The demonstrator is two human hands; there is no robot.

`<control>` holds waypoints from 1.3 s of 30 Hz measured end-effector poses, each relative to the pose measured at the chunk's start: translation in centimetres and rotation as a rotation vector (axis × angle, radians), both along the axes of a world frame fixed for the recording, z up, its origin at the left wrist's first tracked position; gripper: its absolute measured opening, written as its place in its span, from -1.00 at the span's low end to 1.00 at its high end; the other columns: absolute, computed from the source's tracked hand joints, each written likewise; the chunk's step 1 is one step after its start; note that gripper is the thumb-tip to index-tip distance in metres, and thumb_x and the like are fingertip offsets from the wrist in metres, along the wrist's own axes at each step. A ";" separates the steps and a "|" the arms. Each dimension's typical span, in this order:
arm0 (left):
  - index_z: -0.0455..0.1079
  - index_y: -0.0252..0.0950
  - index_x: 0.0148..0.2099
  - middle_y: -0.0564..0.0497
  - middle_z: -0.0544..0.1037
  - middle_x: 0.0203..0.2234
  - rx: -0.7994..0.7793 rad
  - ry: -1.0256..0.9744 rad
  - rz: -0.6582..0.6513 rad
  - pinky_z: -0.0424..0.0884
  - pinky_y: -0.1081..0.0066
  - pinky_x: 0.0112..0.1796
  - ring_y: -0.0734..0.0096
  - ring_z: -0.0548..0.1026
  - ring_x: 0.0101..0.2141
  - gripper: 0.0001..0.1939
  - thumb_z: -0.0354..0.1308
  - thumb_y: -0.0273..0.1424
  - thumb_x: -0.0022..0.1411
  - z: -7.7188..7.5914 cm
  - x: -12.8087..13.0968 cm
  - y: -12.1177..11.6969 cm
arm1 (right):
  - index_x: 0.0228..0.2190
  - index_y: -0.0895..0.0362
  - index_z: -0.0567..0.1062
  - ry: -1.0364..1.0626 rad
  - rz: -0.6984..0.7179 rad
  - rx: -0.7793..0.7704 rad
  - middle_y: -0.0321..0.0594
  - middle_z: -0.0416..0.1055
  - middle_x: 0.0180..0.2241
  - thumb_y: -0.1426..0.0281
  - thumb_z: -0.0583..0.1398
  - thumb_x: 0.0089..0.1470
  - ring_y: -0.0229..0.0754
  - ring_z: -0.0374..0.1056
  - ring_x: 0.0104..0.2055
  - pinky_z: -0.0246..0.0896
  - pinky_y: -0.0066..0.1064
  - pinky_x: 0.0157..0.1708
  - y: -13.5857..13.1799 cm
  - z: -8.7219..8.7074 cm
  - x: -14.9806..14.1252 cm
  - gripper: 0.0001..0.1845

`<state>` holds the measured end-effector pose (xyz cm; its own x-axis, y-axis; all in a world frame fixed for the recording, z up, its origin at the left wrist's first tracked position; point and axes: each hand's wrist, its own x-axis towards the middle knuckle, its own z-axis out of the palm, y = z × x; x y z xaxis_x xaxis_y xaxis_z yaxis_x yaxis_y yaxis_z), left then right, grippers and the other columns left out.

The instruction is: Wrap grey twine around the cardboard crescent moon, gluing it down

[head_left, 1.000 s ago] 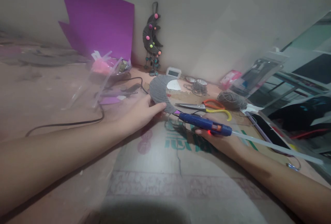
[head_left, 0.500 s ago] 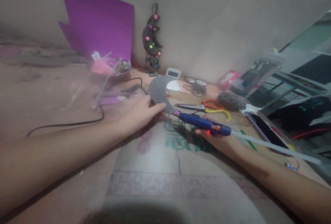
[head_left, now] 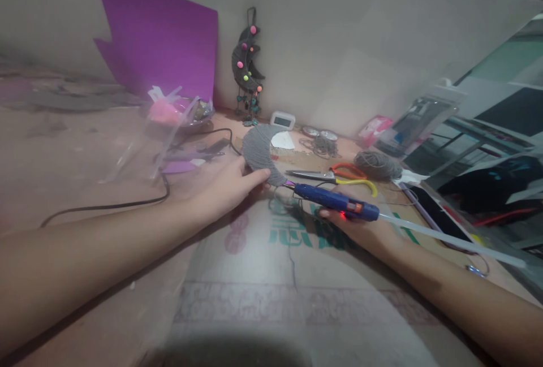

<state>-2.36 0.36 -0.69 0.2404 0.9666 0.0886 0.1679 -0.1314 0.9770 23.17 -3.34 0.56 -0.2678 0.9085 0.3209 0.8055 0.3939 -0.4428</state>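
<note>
Pinched between the thumb and fingers of my left hand (head_left: 241, 181) is a crescent moon (head_left: 259, 152) wrapped in grey yarn. A bit of purple shows at its lower tip. My right hand (head_left: 356, 228) is wrapped round a blue glue gun (head_left: 326, 197), whose red light glows. Its nozzle points left and meets or nearly meets the purple tip of the crescent. A long clear glue stick (head_left: 449, 235) juts from the back of the gun. Loose yarn hangs below the crescent onto the printed cardboard (head_left: 263, 305).
Scissors (head_left: 331, 176) with orange and yellow handles lie just beyond the glue gun, near a grey yarn ball (head_left: 377, 164). A phone (head_left: 441, 214) rests at right. A white digital clock (head_left: 283, 120), a decorated moon hanging (head_left: 246, 61) and purple card (head_left: 161, 33) stand behind. A black cord (head_left: 110, 207) crosses the left.
Almost nothing differs. The crescent and my left hand sit very slightly further left in view, while the glue gun's nozzle stays at the crescent's lower tip.
</note>
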 end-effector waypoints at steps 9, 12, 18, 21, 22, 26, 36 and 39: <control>0.37 -0.31 -0.23 0.02 0.51 -0.44 0.015 -0.006 -0.020 0.28 0.42 -0.45 0.40 0.43 -0.47 -0.73 0.10 -0.19 0.23 -0.6 -0.2 0.3 | -0.55 0.04 0.34 -0.038 0.013 0.034 -0.31 0.31 -0.59 0.21 0.26 0.00 -0.16 0.29 -0.51 0.15 -0.35 -0.53 0.4 -0.3 0.6 -0.75; 0.38 -0.31 -0.22 0.02 0.51 -0.43 0.033 -0.024 -0.024 0.30 0.43 -0.42 0.40 0.44 -0.44 -0.74 0.11 -0.20 0.24 -0.7 -0.1 0.3 | -0.53 0.05 0.36 -0.054 0.013 0.045 -0.31 0.32 -0.57 0.21 0.24 0.02 -0.17 0.29 -0.51 0.17 -0.36 -0.52 0.5 -0.4 0.8 -0.76; 0.38 -0.30 -0.20 0.05 0.50 -0.46 0.008 -0.056 -0.022 0.32 0.45 -0.40 0.42 0.43 -0.45 -0.76 0.12 -0.22 0.23 -0.6 0.0 0.4 | -0.56 0.06 0.34 -0.080 -0.013 0.115 -0.33 0.29 -0.61 0.18 0.22 0.01 -0.22 0.26 -0.55 0.13 -0.39 -0.56 0.7 -0.5 0.8 -0.73; 0.38 -0.31 -0.21 0.04 0.51 -0.44 0.007 -0.048 -0.014 0.31 0.45 -0.41 0.43 0.43 -0.45 -0.76 0.13 -0.22 0.23 -0.7 0.0 0.4 | -0.55 0.06 0.36 -0.070 -0.015 0.119 -0.30 0.33 -0.59 0.16 0.22 0.00 -0.20 0.29 -0.54 0.15 -0.37 -0.55 0.8 -0.5 0.8 -0.73; 0.38 -0.31 -0.22 0.04 0.51 -0.44 0.002 -0.045 -0.011 0.31 0.45 -0.42 0.43 0.43 -0.45 -0.76 0.13 -0.22 0.22 -0.7 0.0 0.4 | -0.55 0.05 0.36 -0.072 -0.023 0.110 -0.29 0.34 -0.58 0.15 0.22 0.00 -0.19 0.29 -0.54 0.14 -0.36 -0.55 0.8 -0.5 0.7 -0.73; 0.37 -0.31 -0.22 0.02 0.51 -0.43 0.002 -0.044 -0.005 0.29 0.44 -0.44 0.41 0.44 -0.44 -0.75 0.13 -0.21 0.22 -0.8 0.0 0.5 | -0.56 0.05 0.36 -0.061 -0.051 0.086 -0.28 0.35 -0.58 0.13 0.21 -0.02 -0.14 0.30 -0.53 0.15 -0.32 -0.54 0.7 -0.4 0.6 -0.71; 0.34 -0.29 -0.27 0.05 0.49 -0.48 0.019 0.001 -0.001 0.26 0.45 -0.47 0.42 0.41 -0.48 -0.79 0.12 -0.23 0.23 -0.3 0.0 0.3 | -0.54 0.04 0.38 -0.003 -0.040 0.057 -0.27 0.35 -0.58 0.14 0.22 -0.01 -0.13 0.29 -0.53 0.16 -0.28 -0.53 0.9 -0.5 0.5 -0.73; 0.34 -0.29 -0.28 0.03 0.51 -0.46 0.035 0.021 -0.005 0.27 0.44 -0.45 0.39 0.44 -0.46 -0.78 0.12 -0.22 0.23 -0.5 -0.1 0.4 | -0.54 0.03 0.37 0.024 -0.042 0.066 -0.26 0.38 -0.56 0.14 0.24 -0.01 -0.11 0.32 -0.51 0.21 -0.27 -0.51 0.9 -0.8 0.6 -0.73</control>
<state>-2.49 0.78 -1.14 0.2471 0.9618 0.1176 0.1875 -0.1665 0.9680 23.75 -2.47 -0.20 -0.2210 0.8953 0.3867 0.8115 0.3887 -0.4363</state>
